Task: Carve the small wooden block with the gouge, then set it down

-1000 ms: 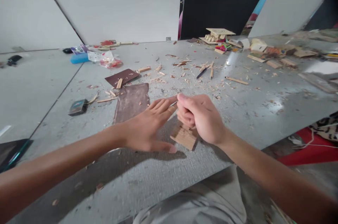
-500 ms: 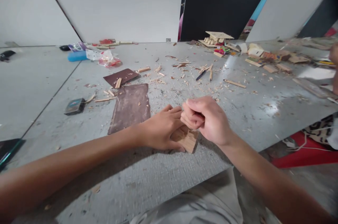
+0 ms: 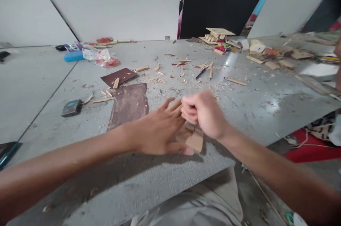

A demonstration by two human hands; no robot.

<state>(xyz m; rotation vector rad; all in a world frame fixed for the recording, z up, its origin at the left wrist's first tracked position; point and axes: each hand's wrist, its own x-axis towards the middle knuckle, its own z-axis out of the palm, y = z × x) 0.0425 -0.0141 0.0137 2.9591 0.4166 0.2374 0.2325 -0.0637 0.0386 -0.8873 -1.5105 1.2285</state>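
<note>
The left hand (image 3: 160, 130) lies flat, fingers spread, pressing a small wooden block (image 3: 195, 140) onto the grey table (image 3: 253, 112). The right hand (image 3: 204, 112) is curled into a fist right above the block, pinching something too small to identify (maybe a blade). This looks like carving or trimming; steady pressure seems needed. 2 brown sandpaper sheets (image 3: 129, 103) lie just beyond, amid wood shavings (image 3: 186, 73). No readable writing.

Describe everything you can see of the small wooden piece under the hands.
The wooden piece is a small flat block of pale, unfinished wood, lying tilted near the front edge of the grey table. The left hand presses on its left part, covering much of it; the right hand, closed in a fist, hovers at its top. Only its lower right corner shows clearly.
</note>
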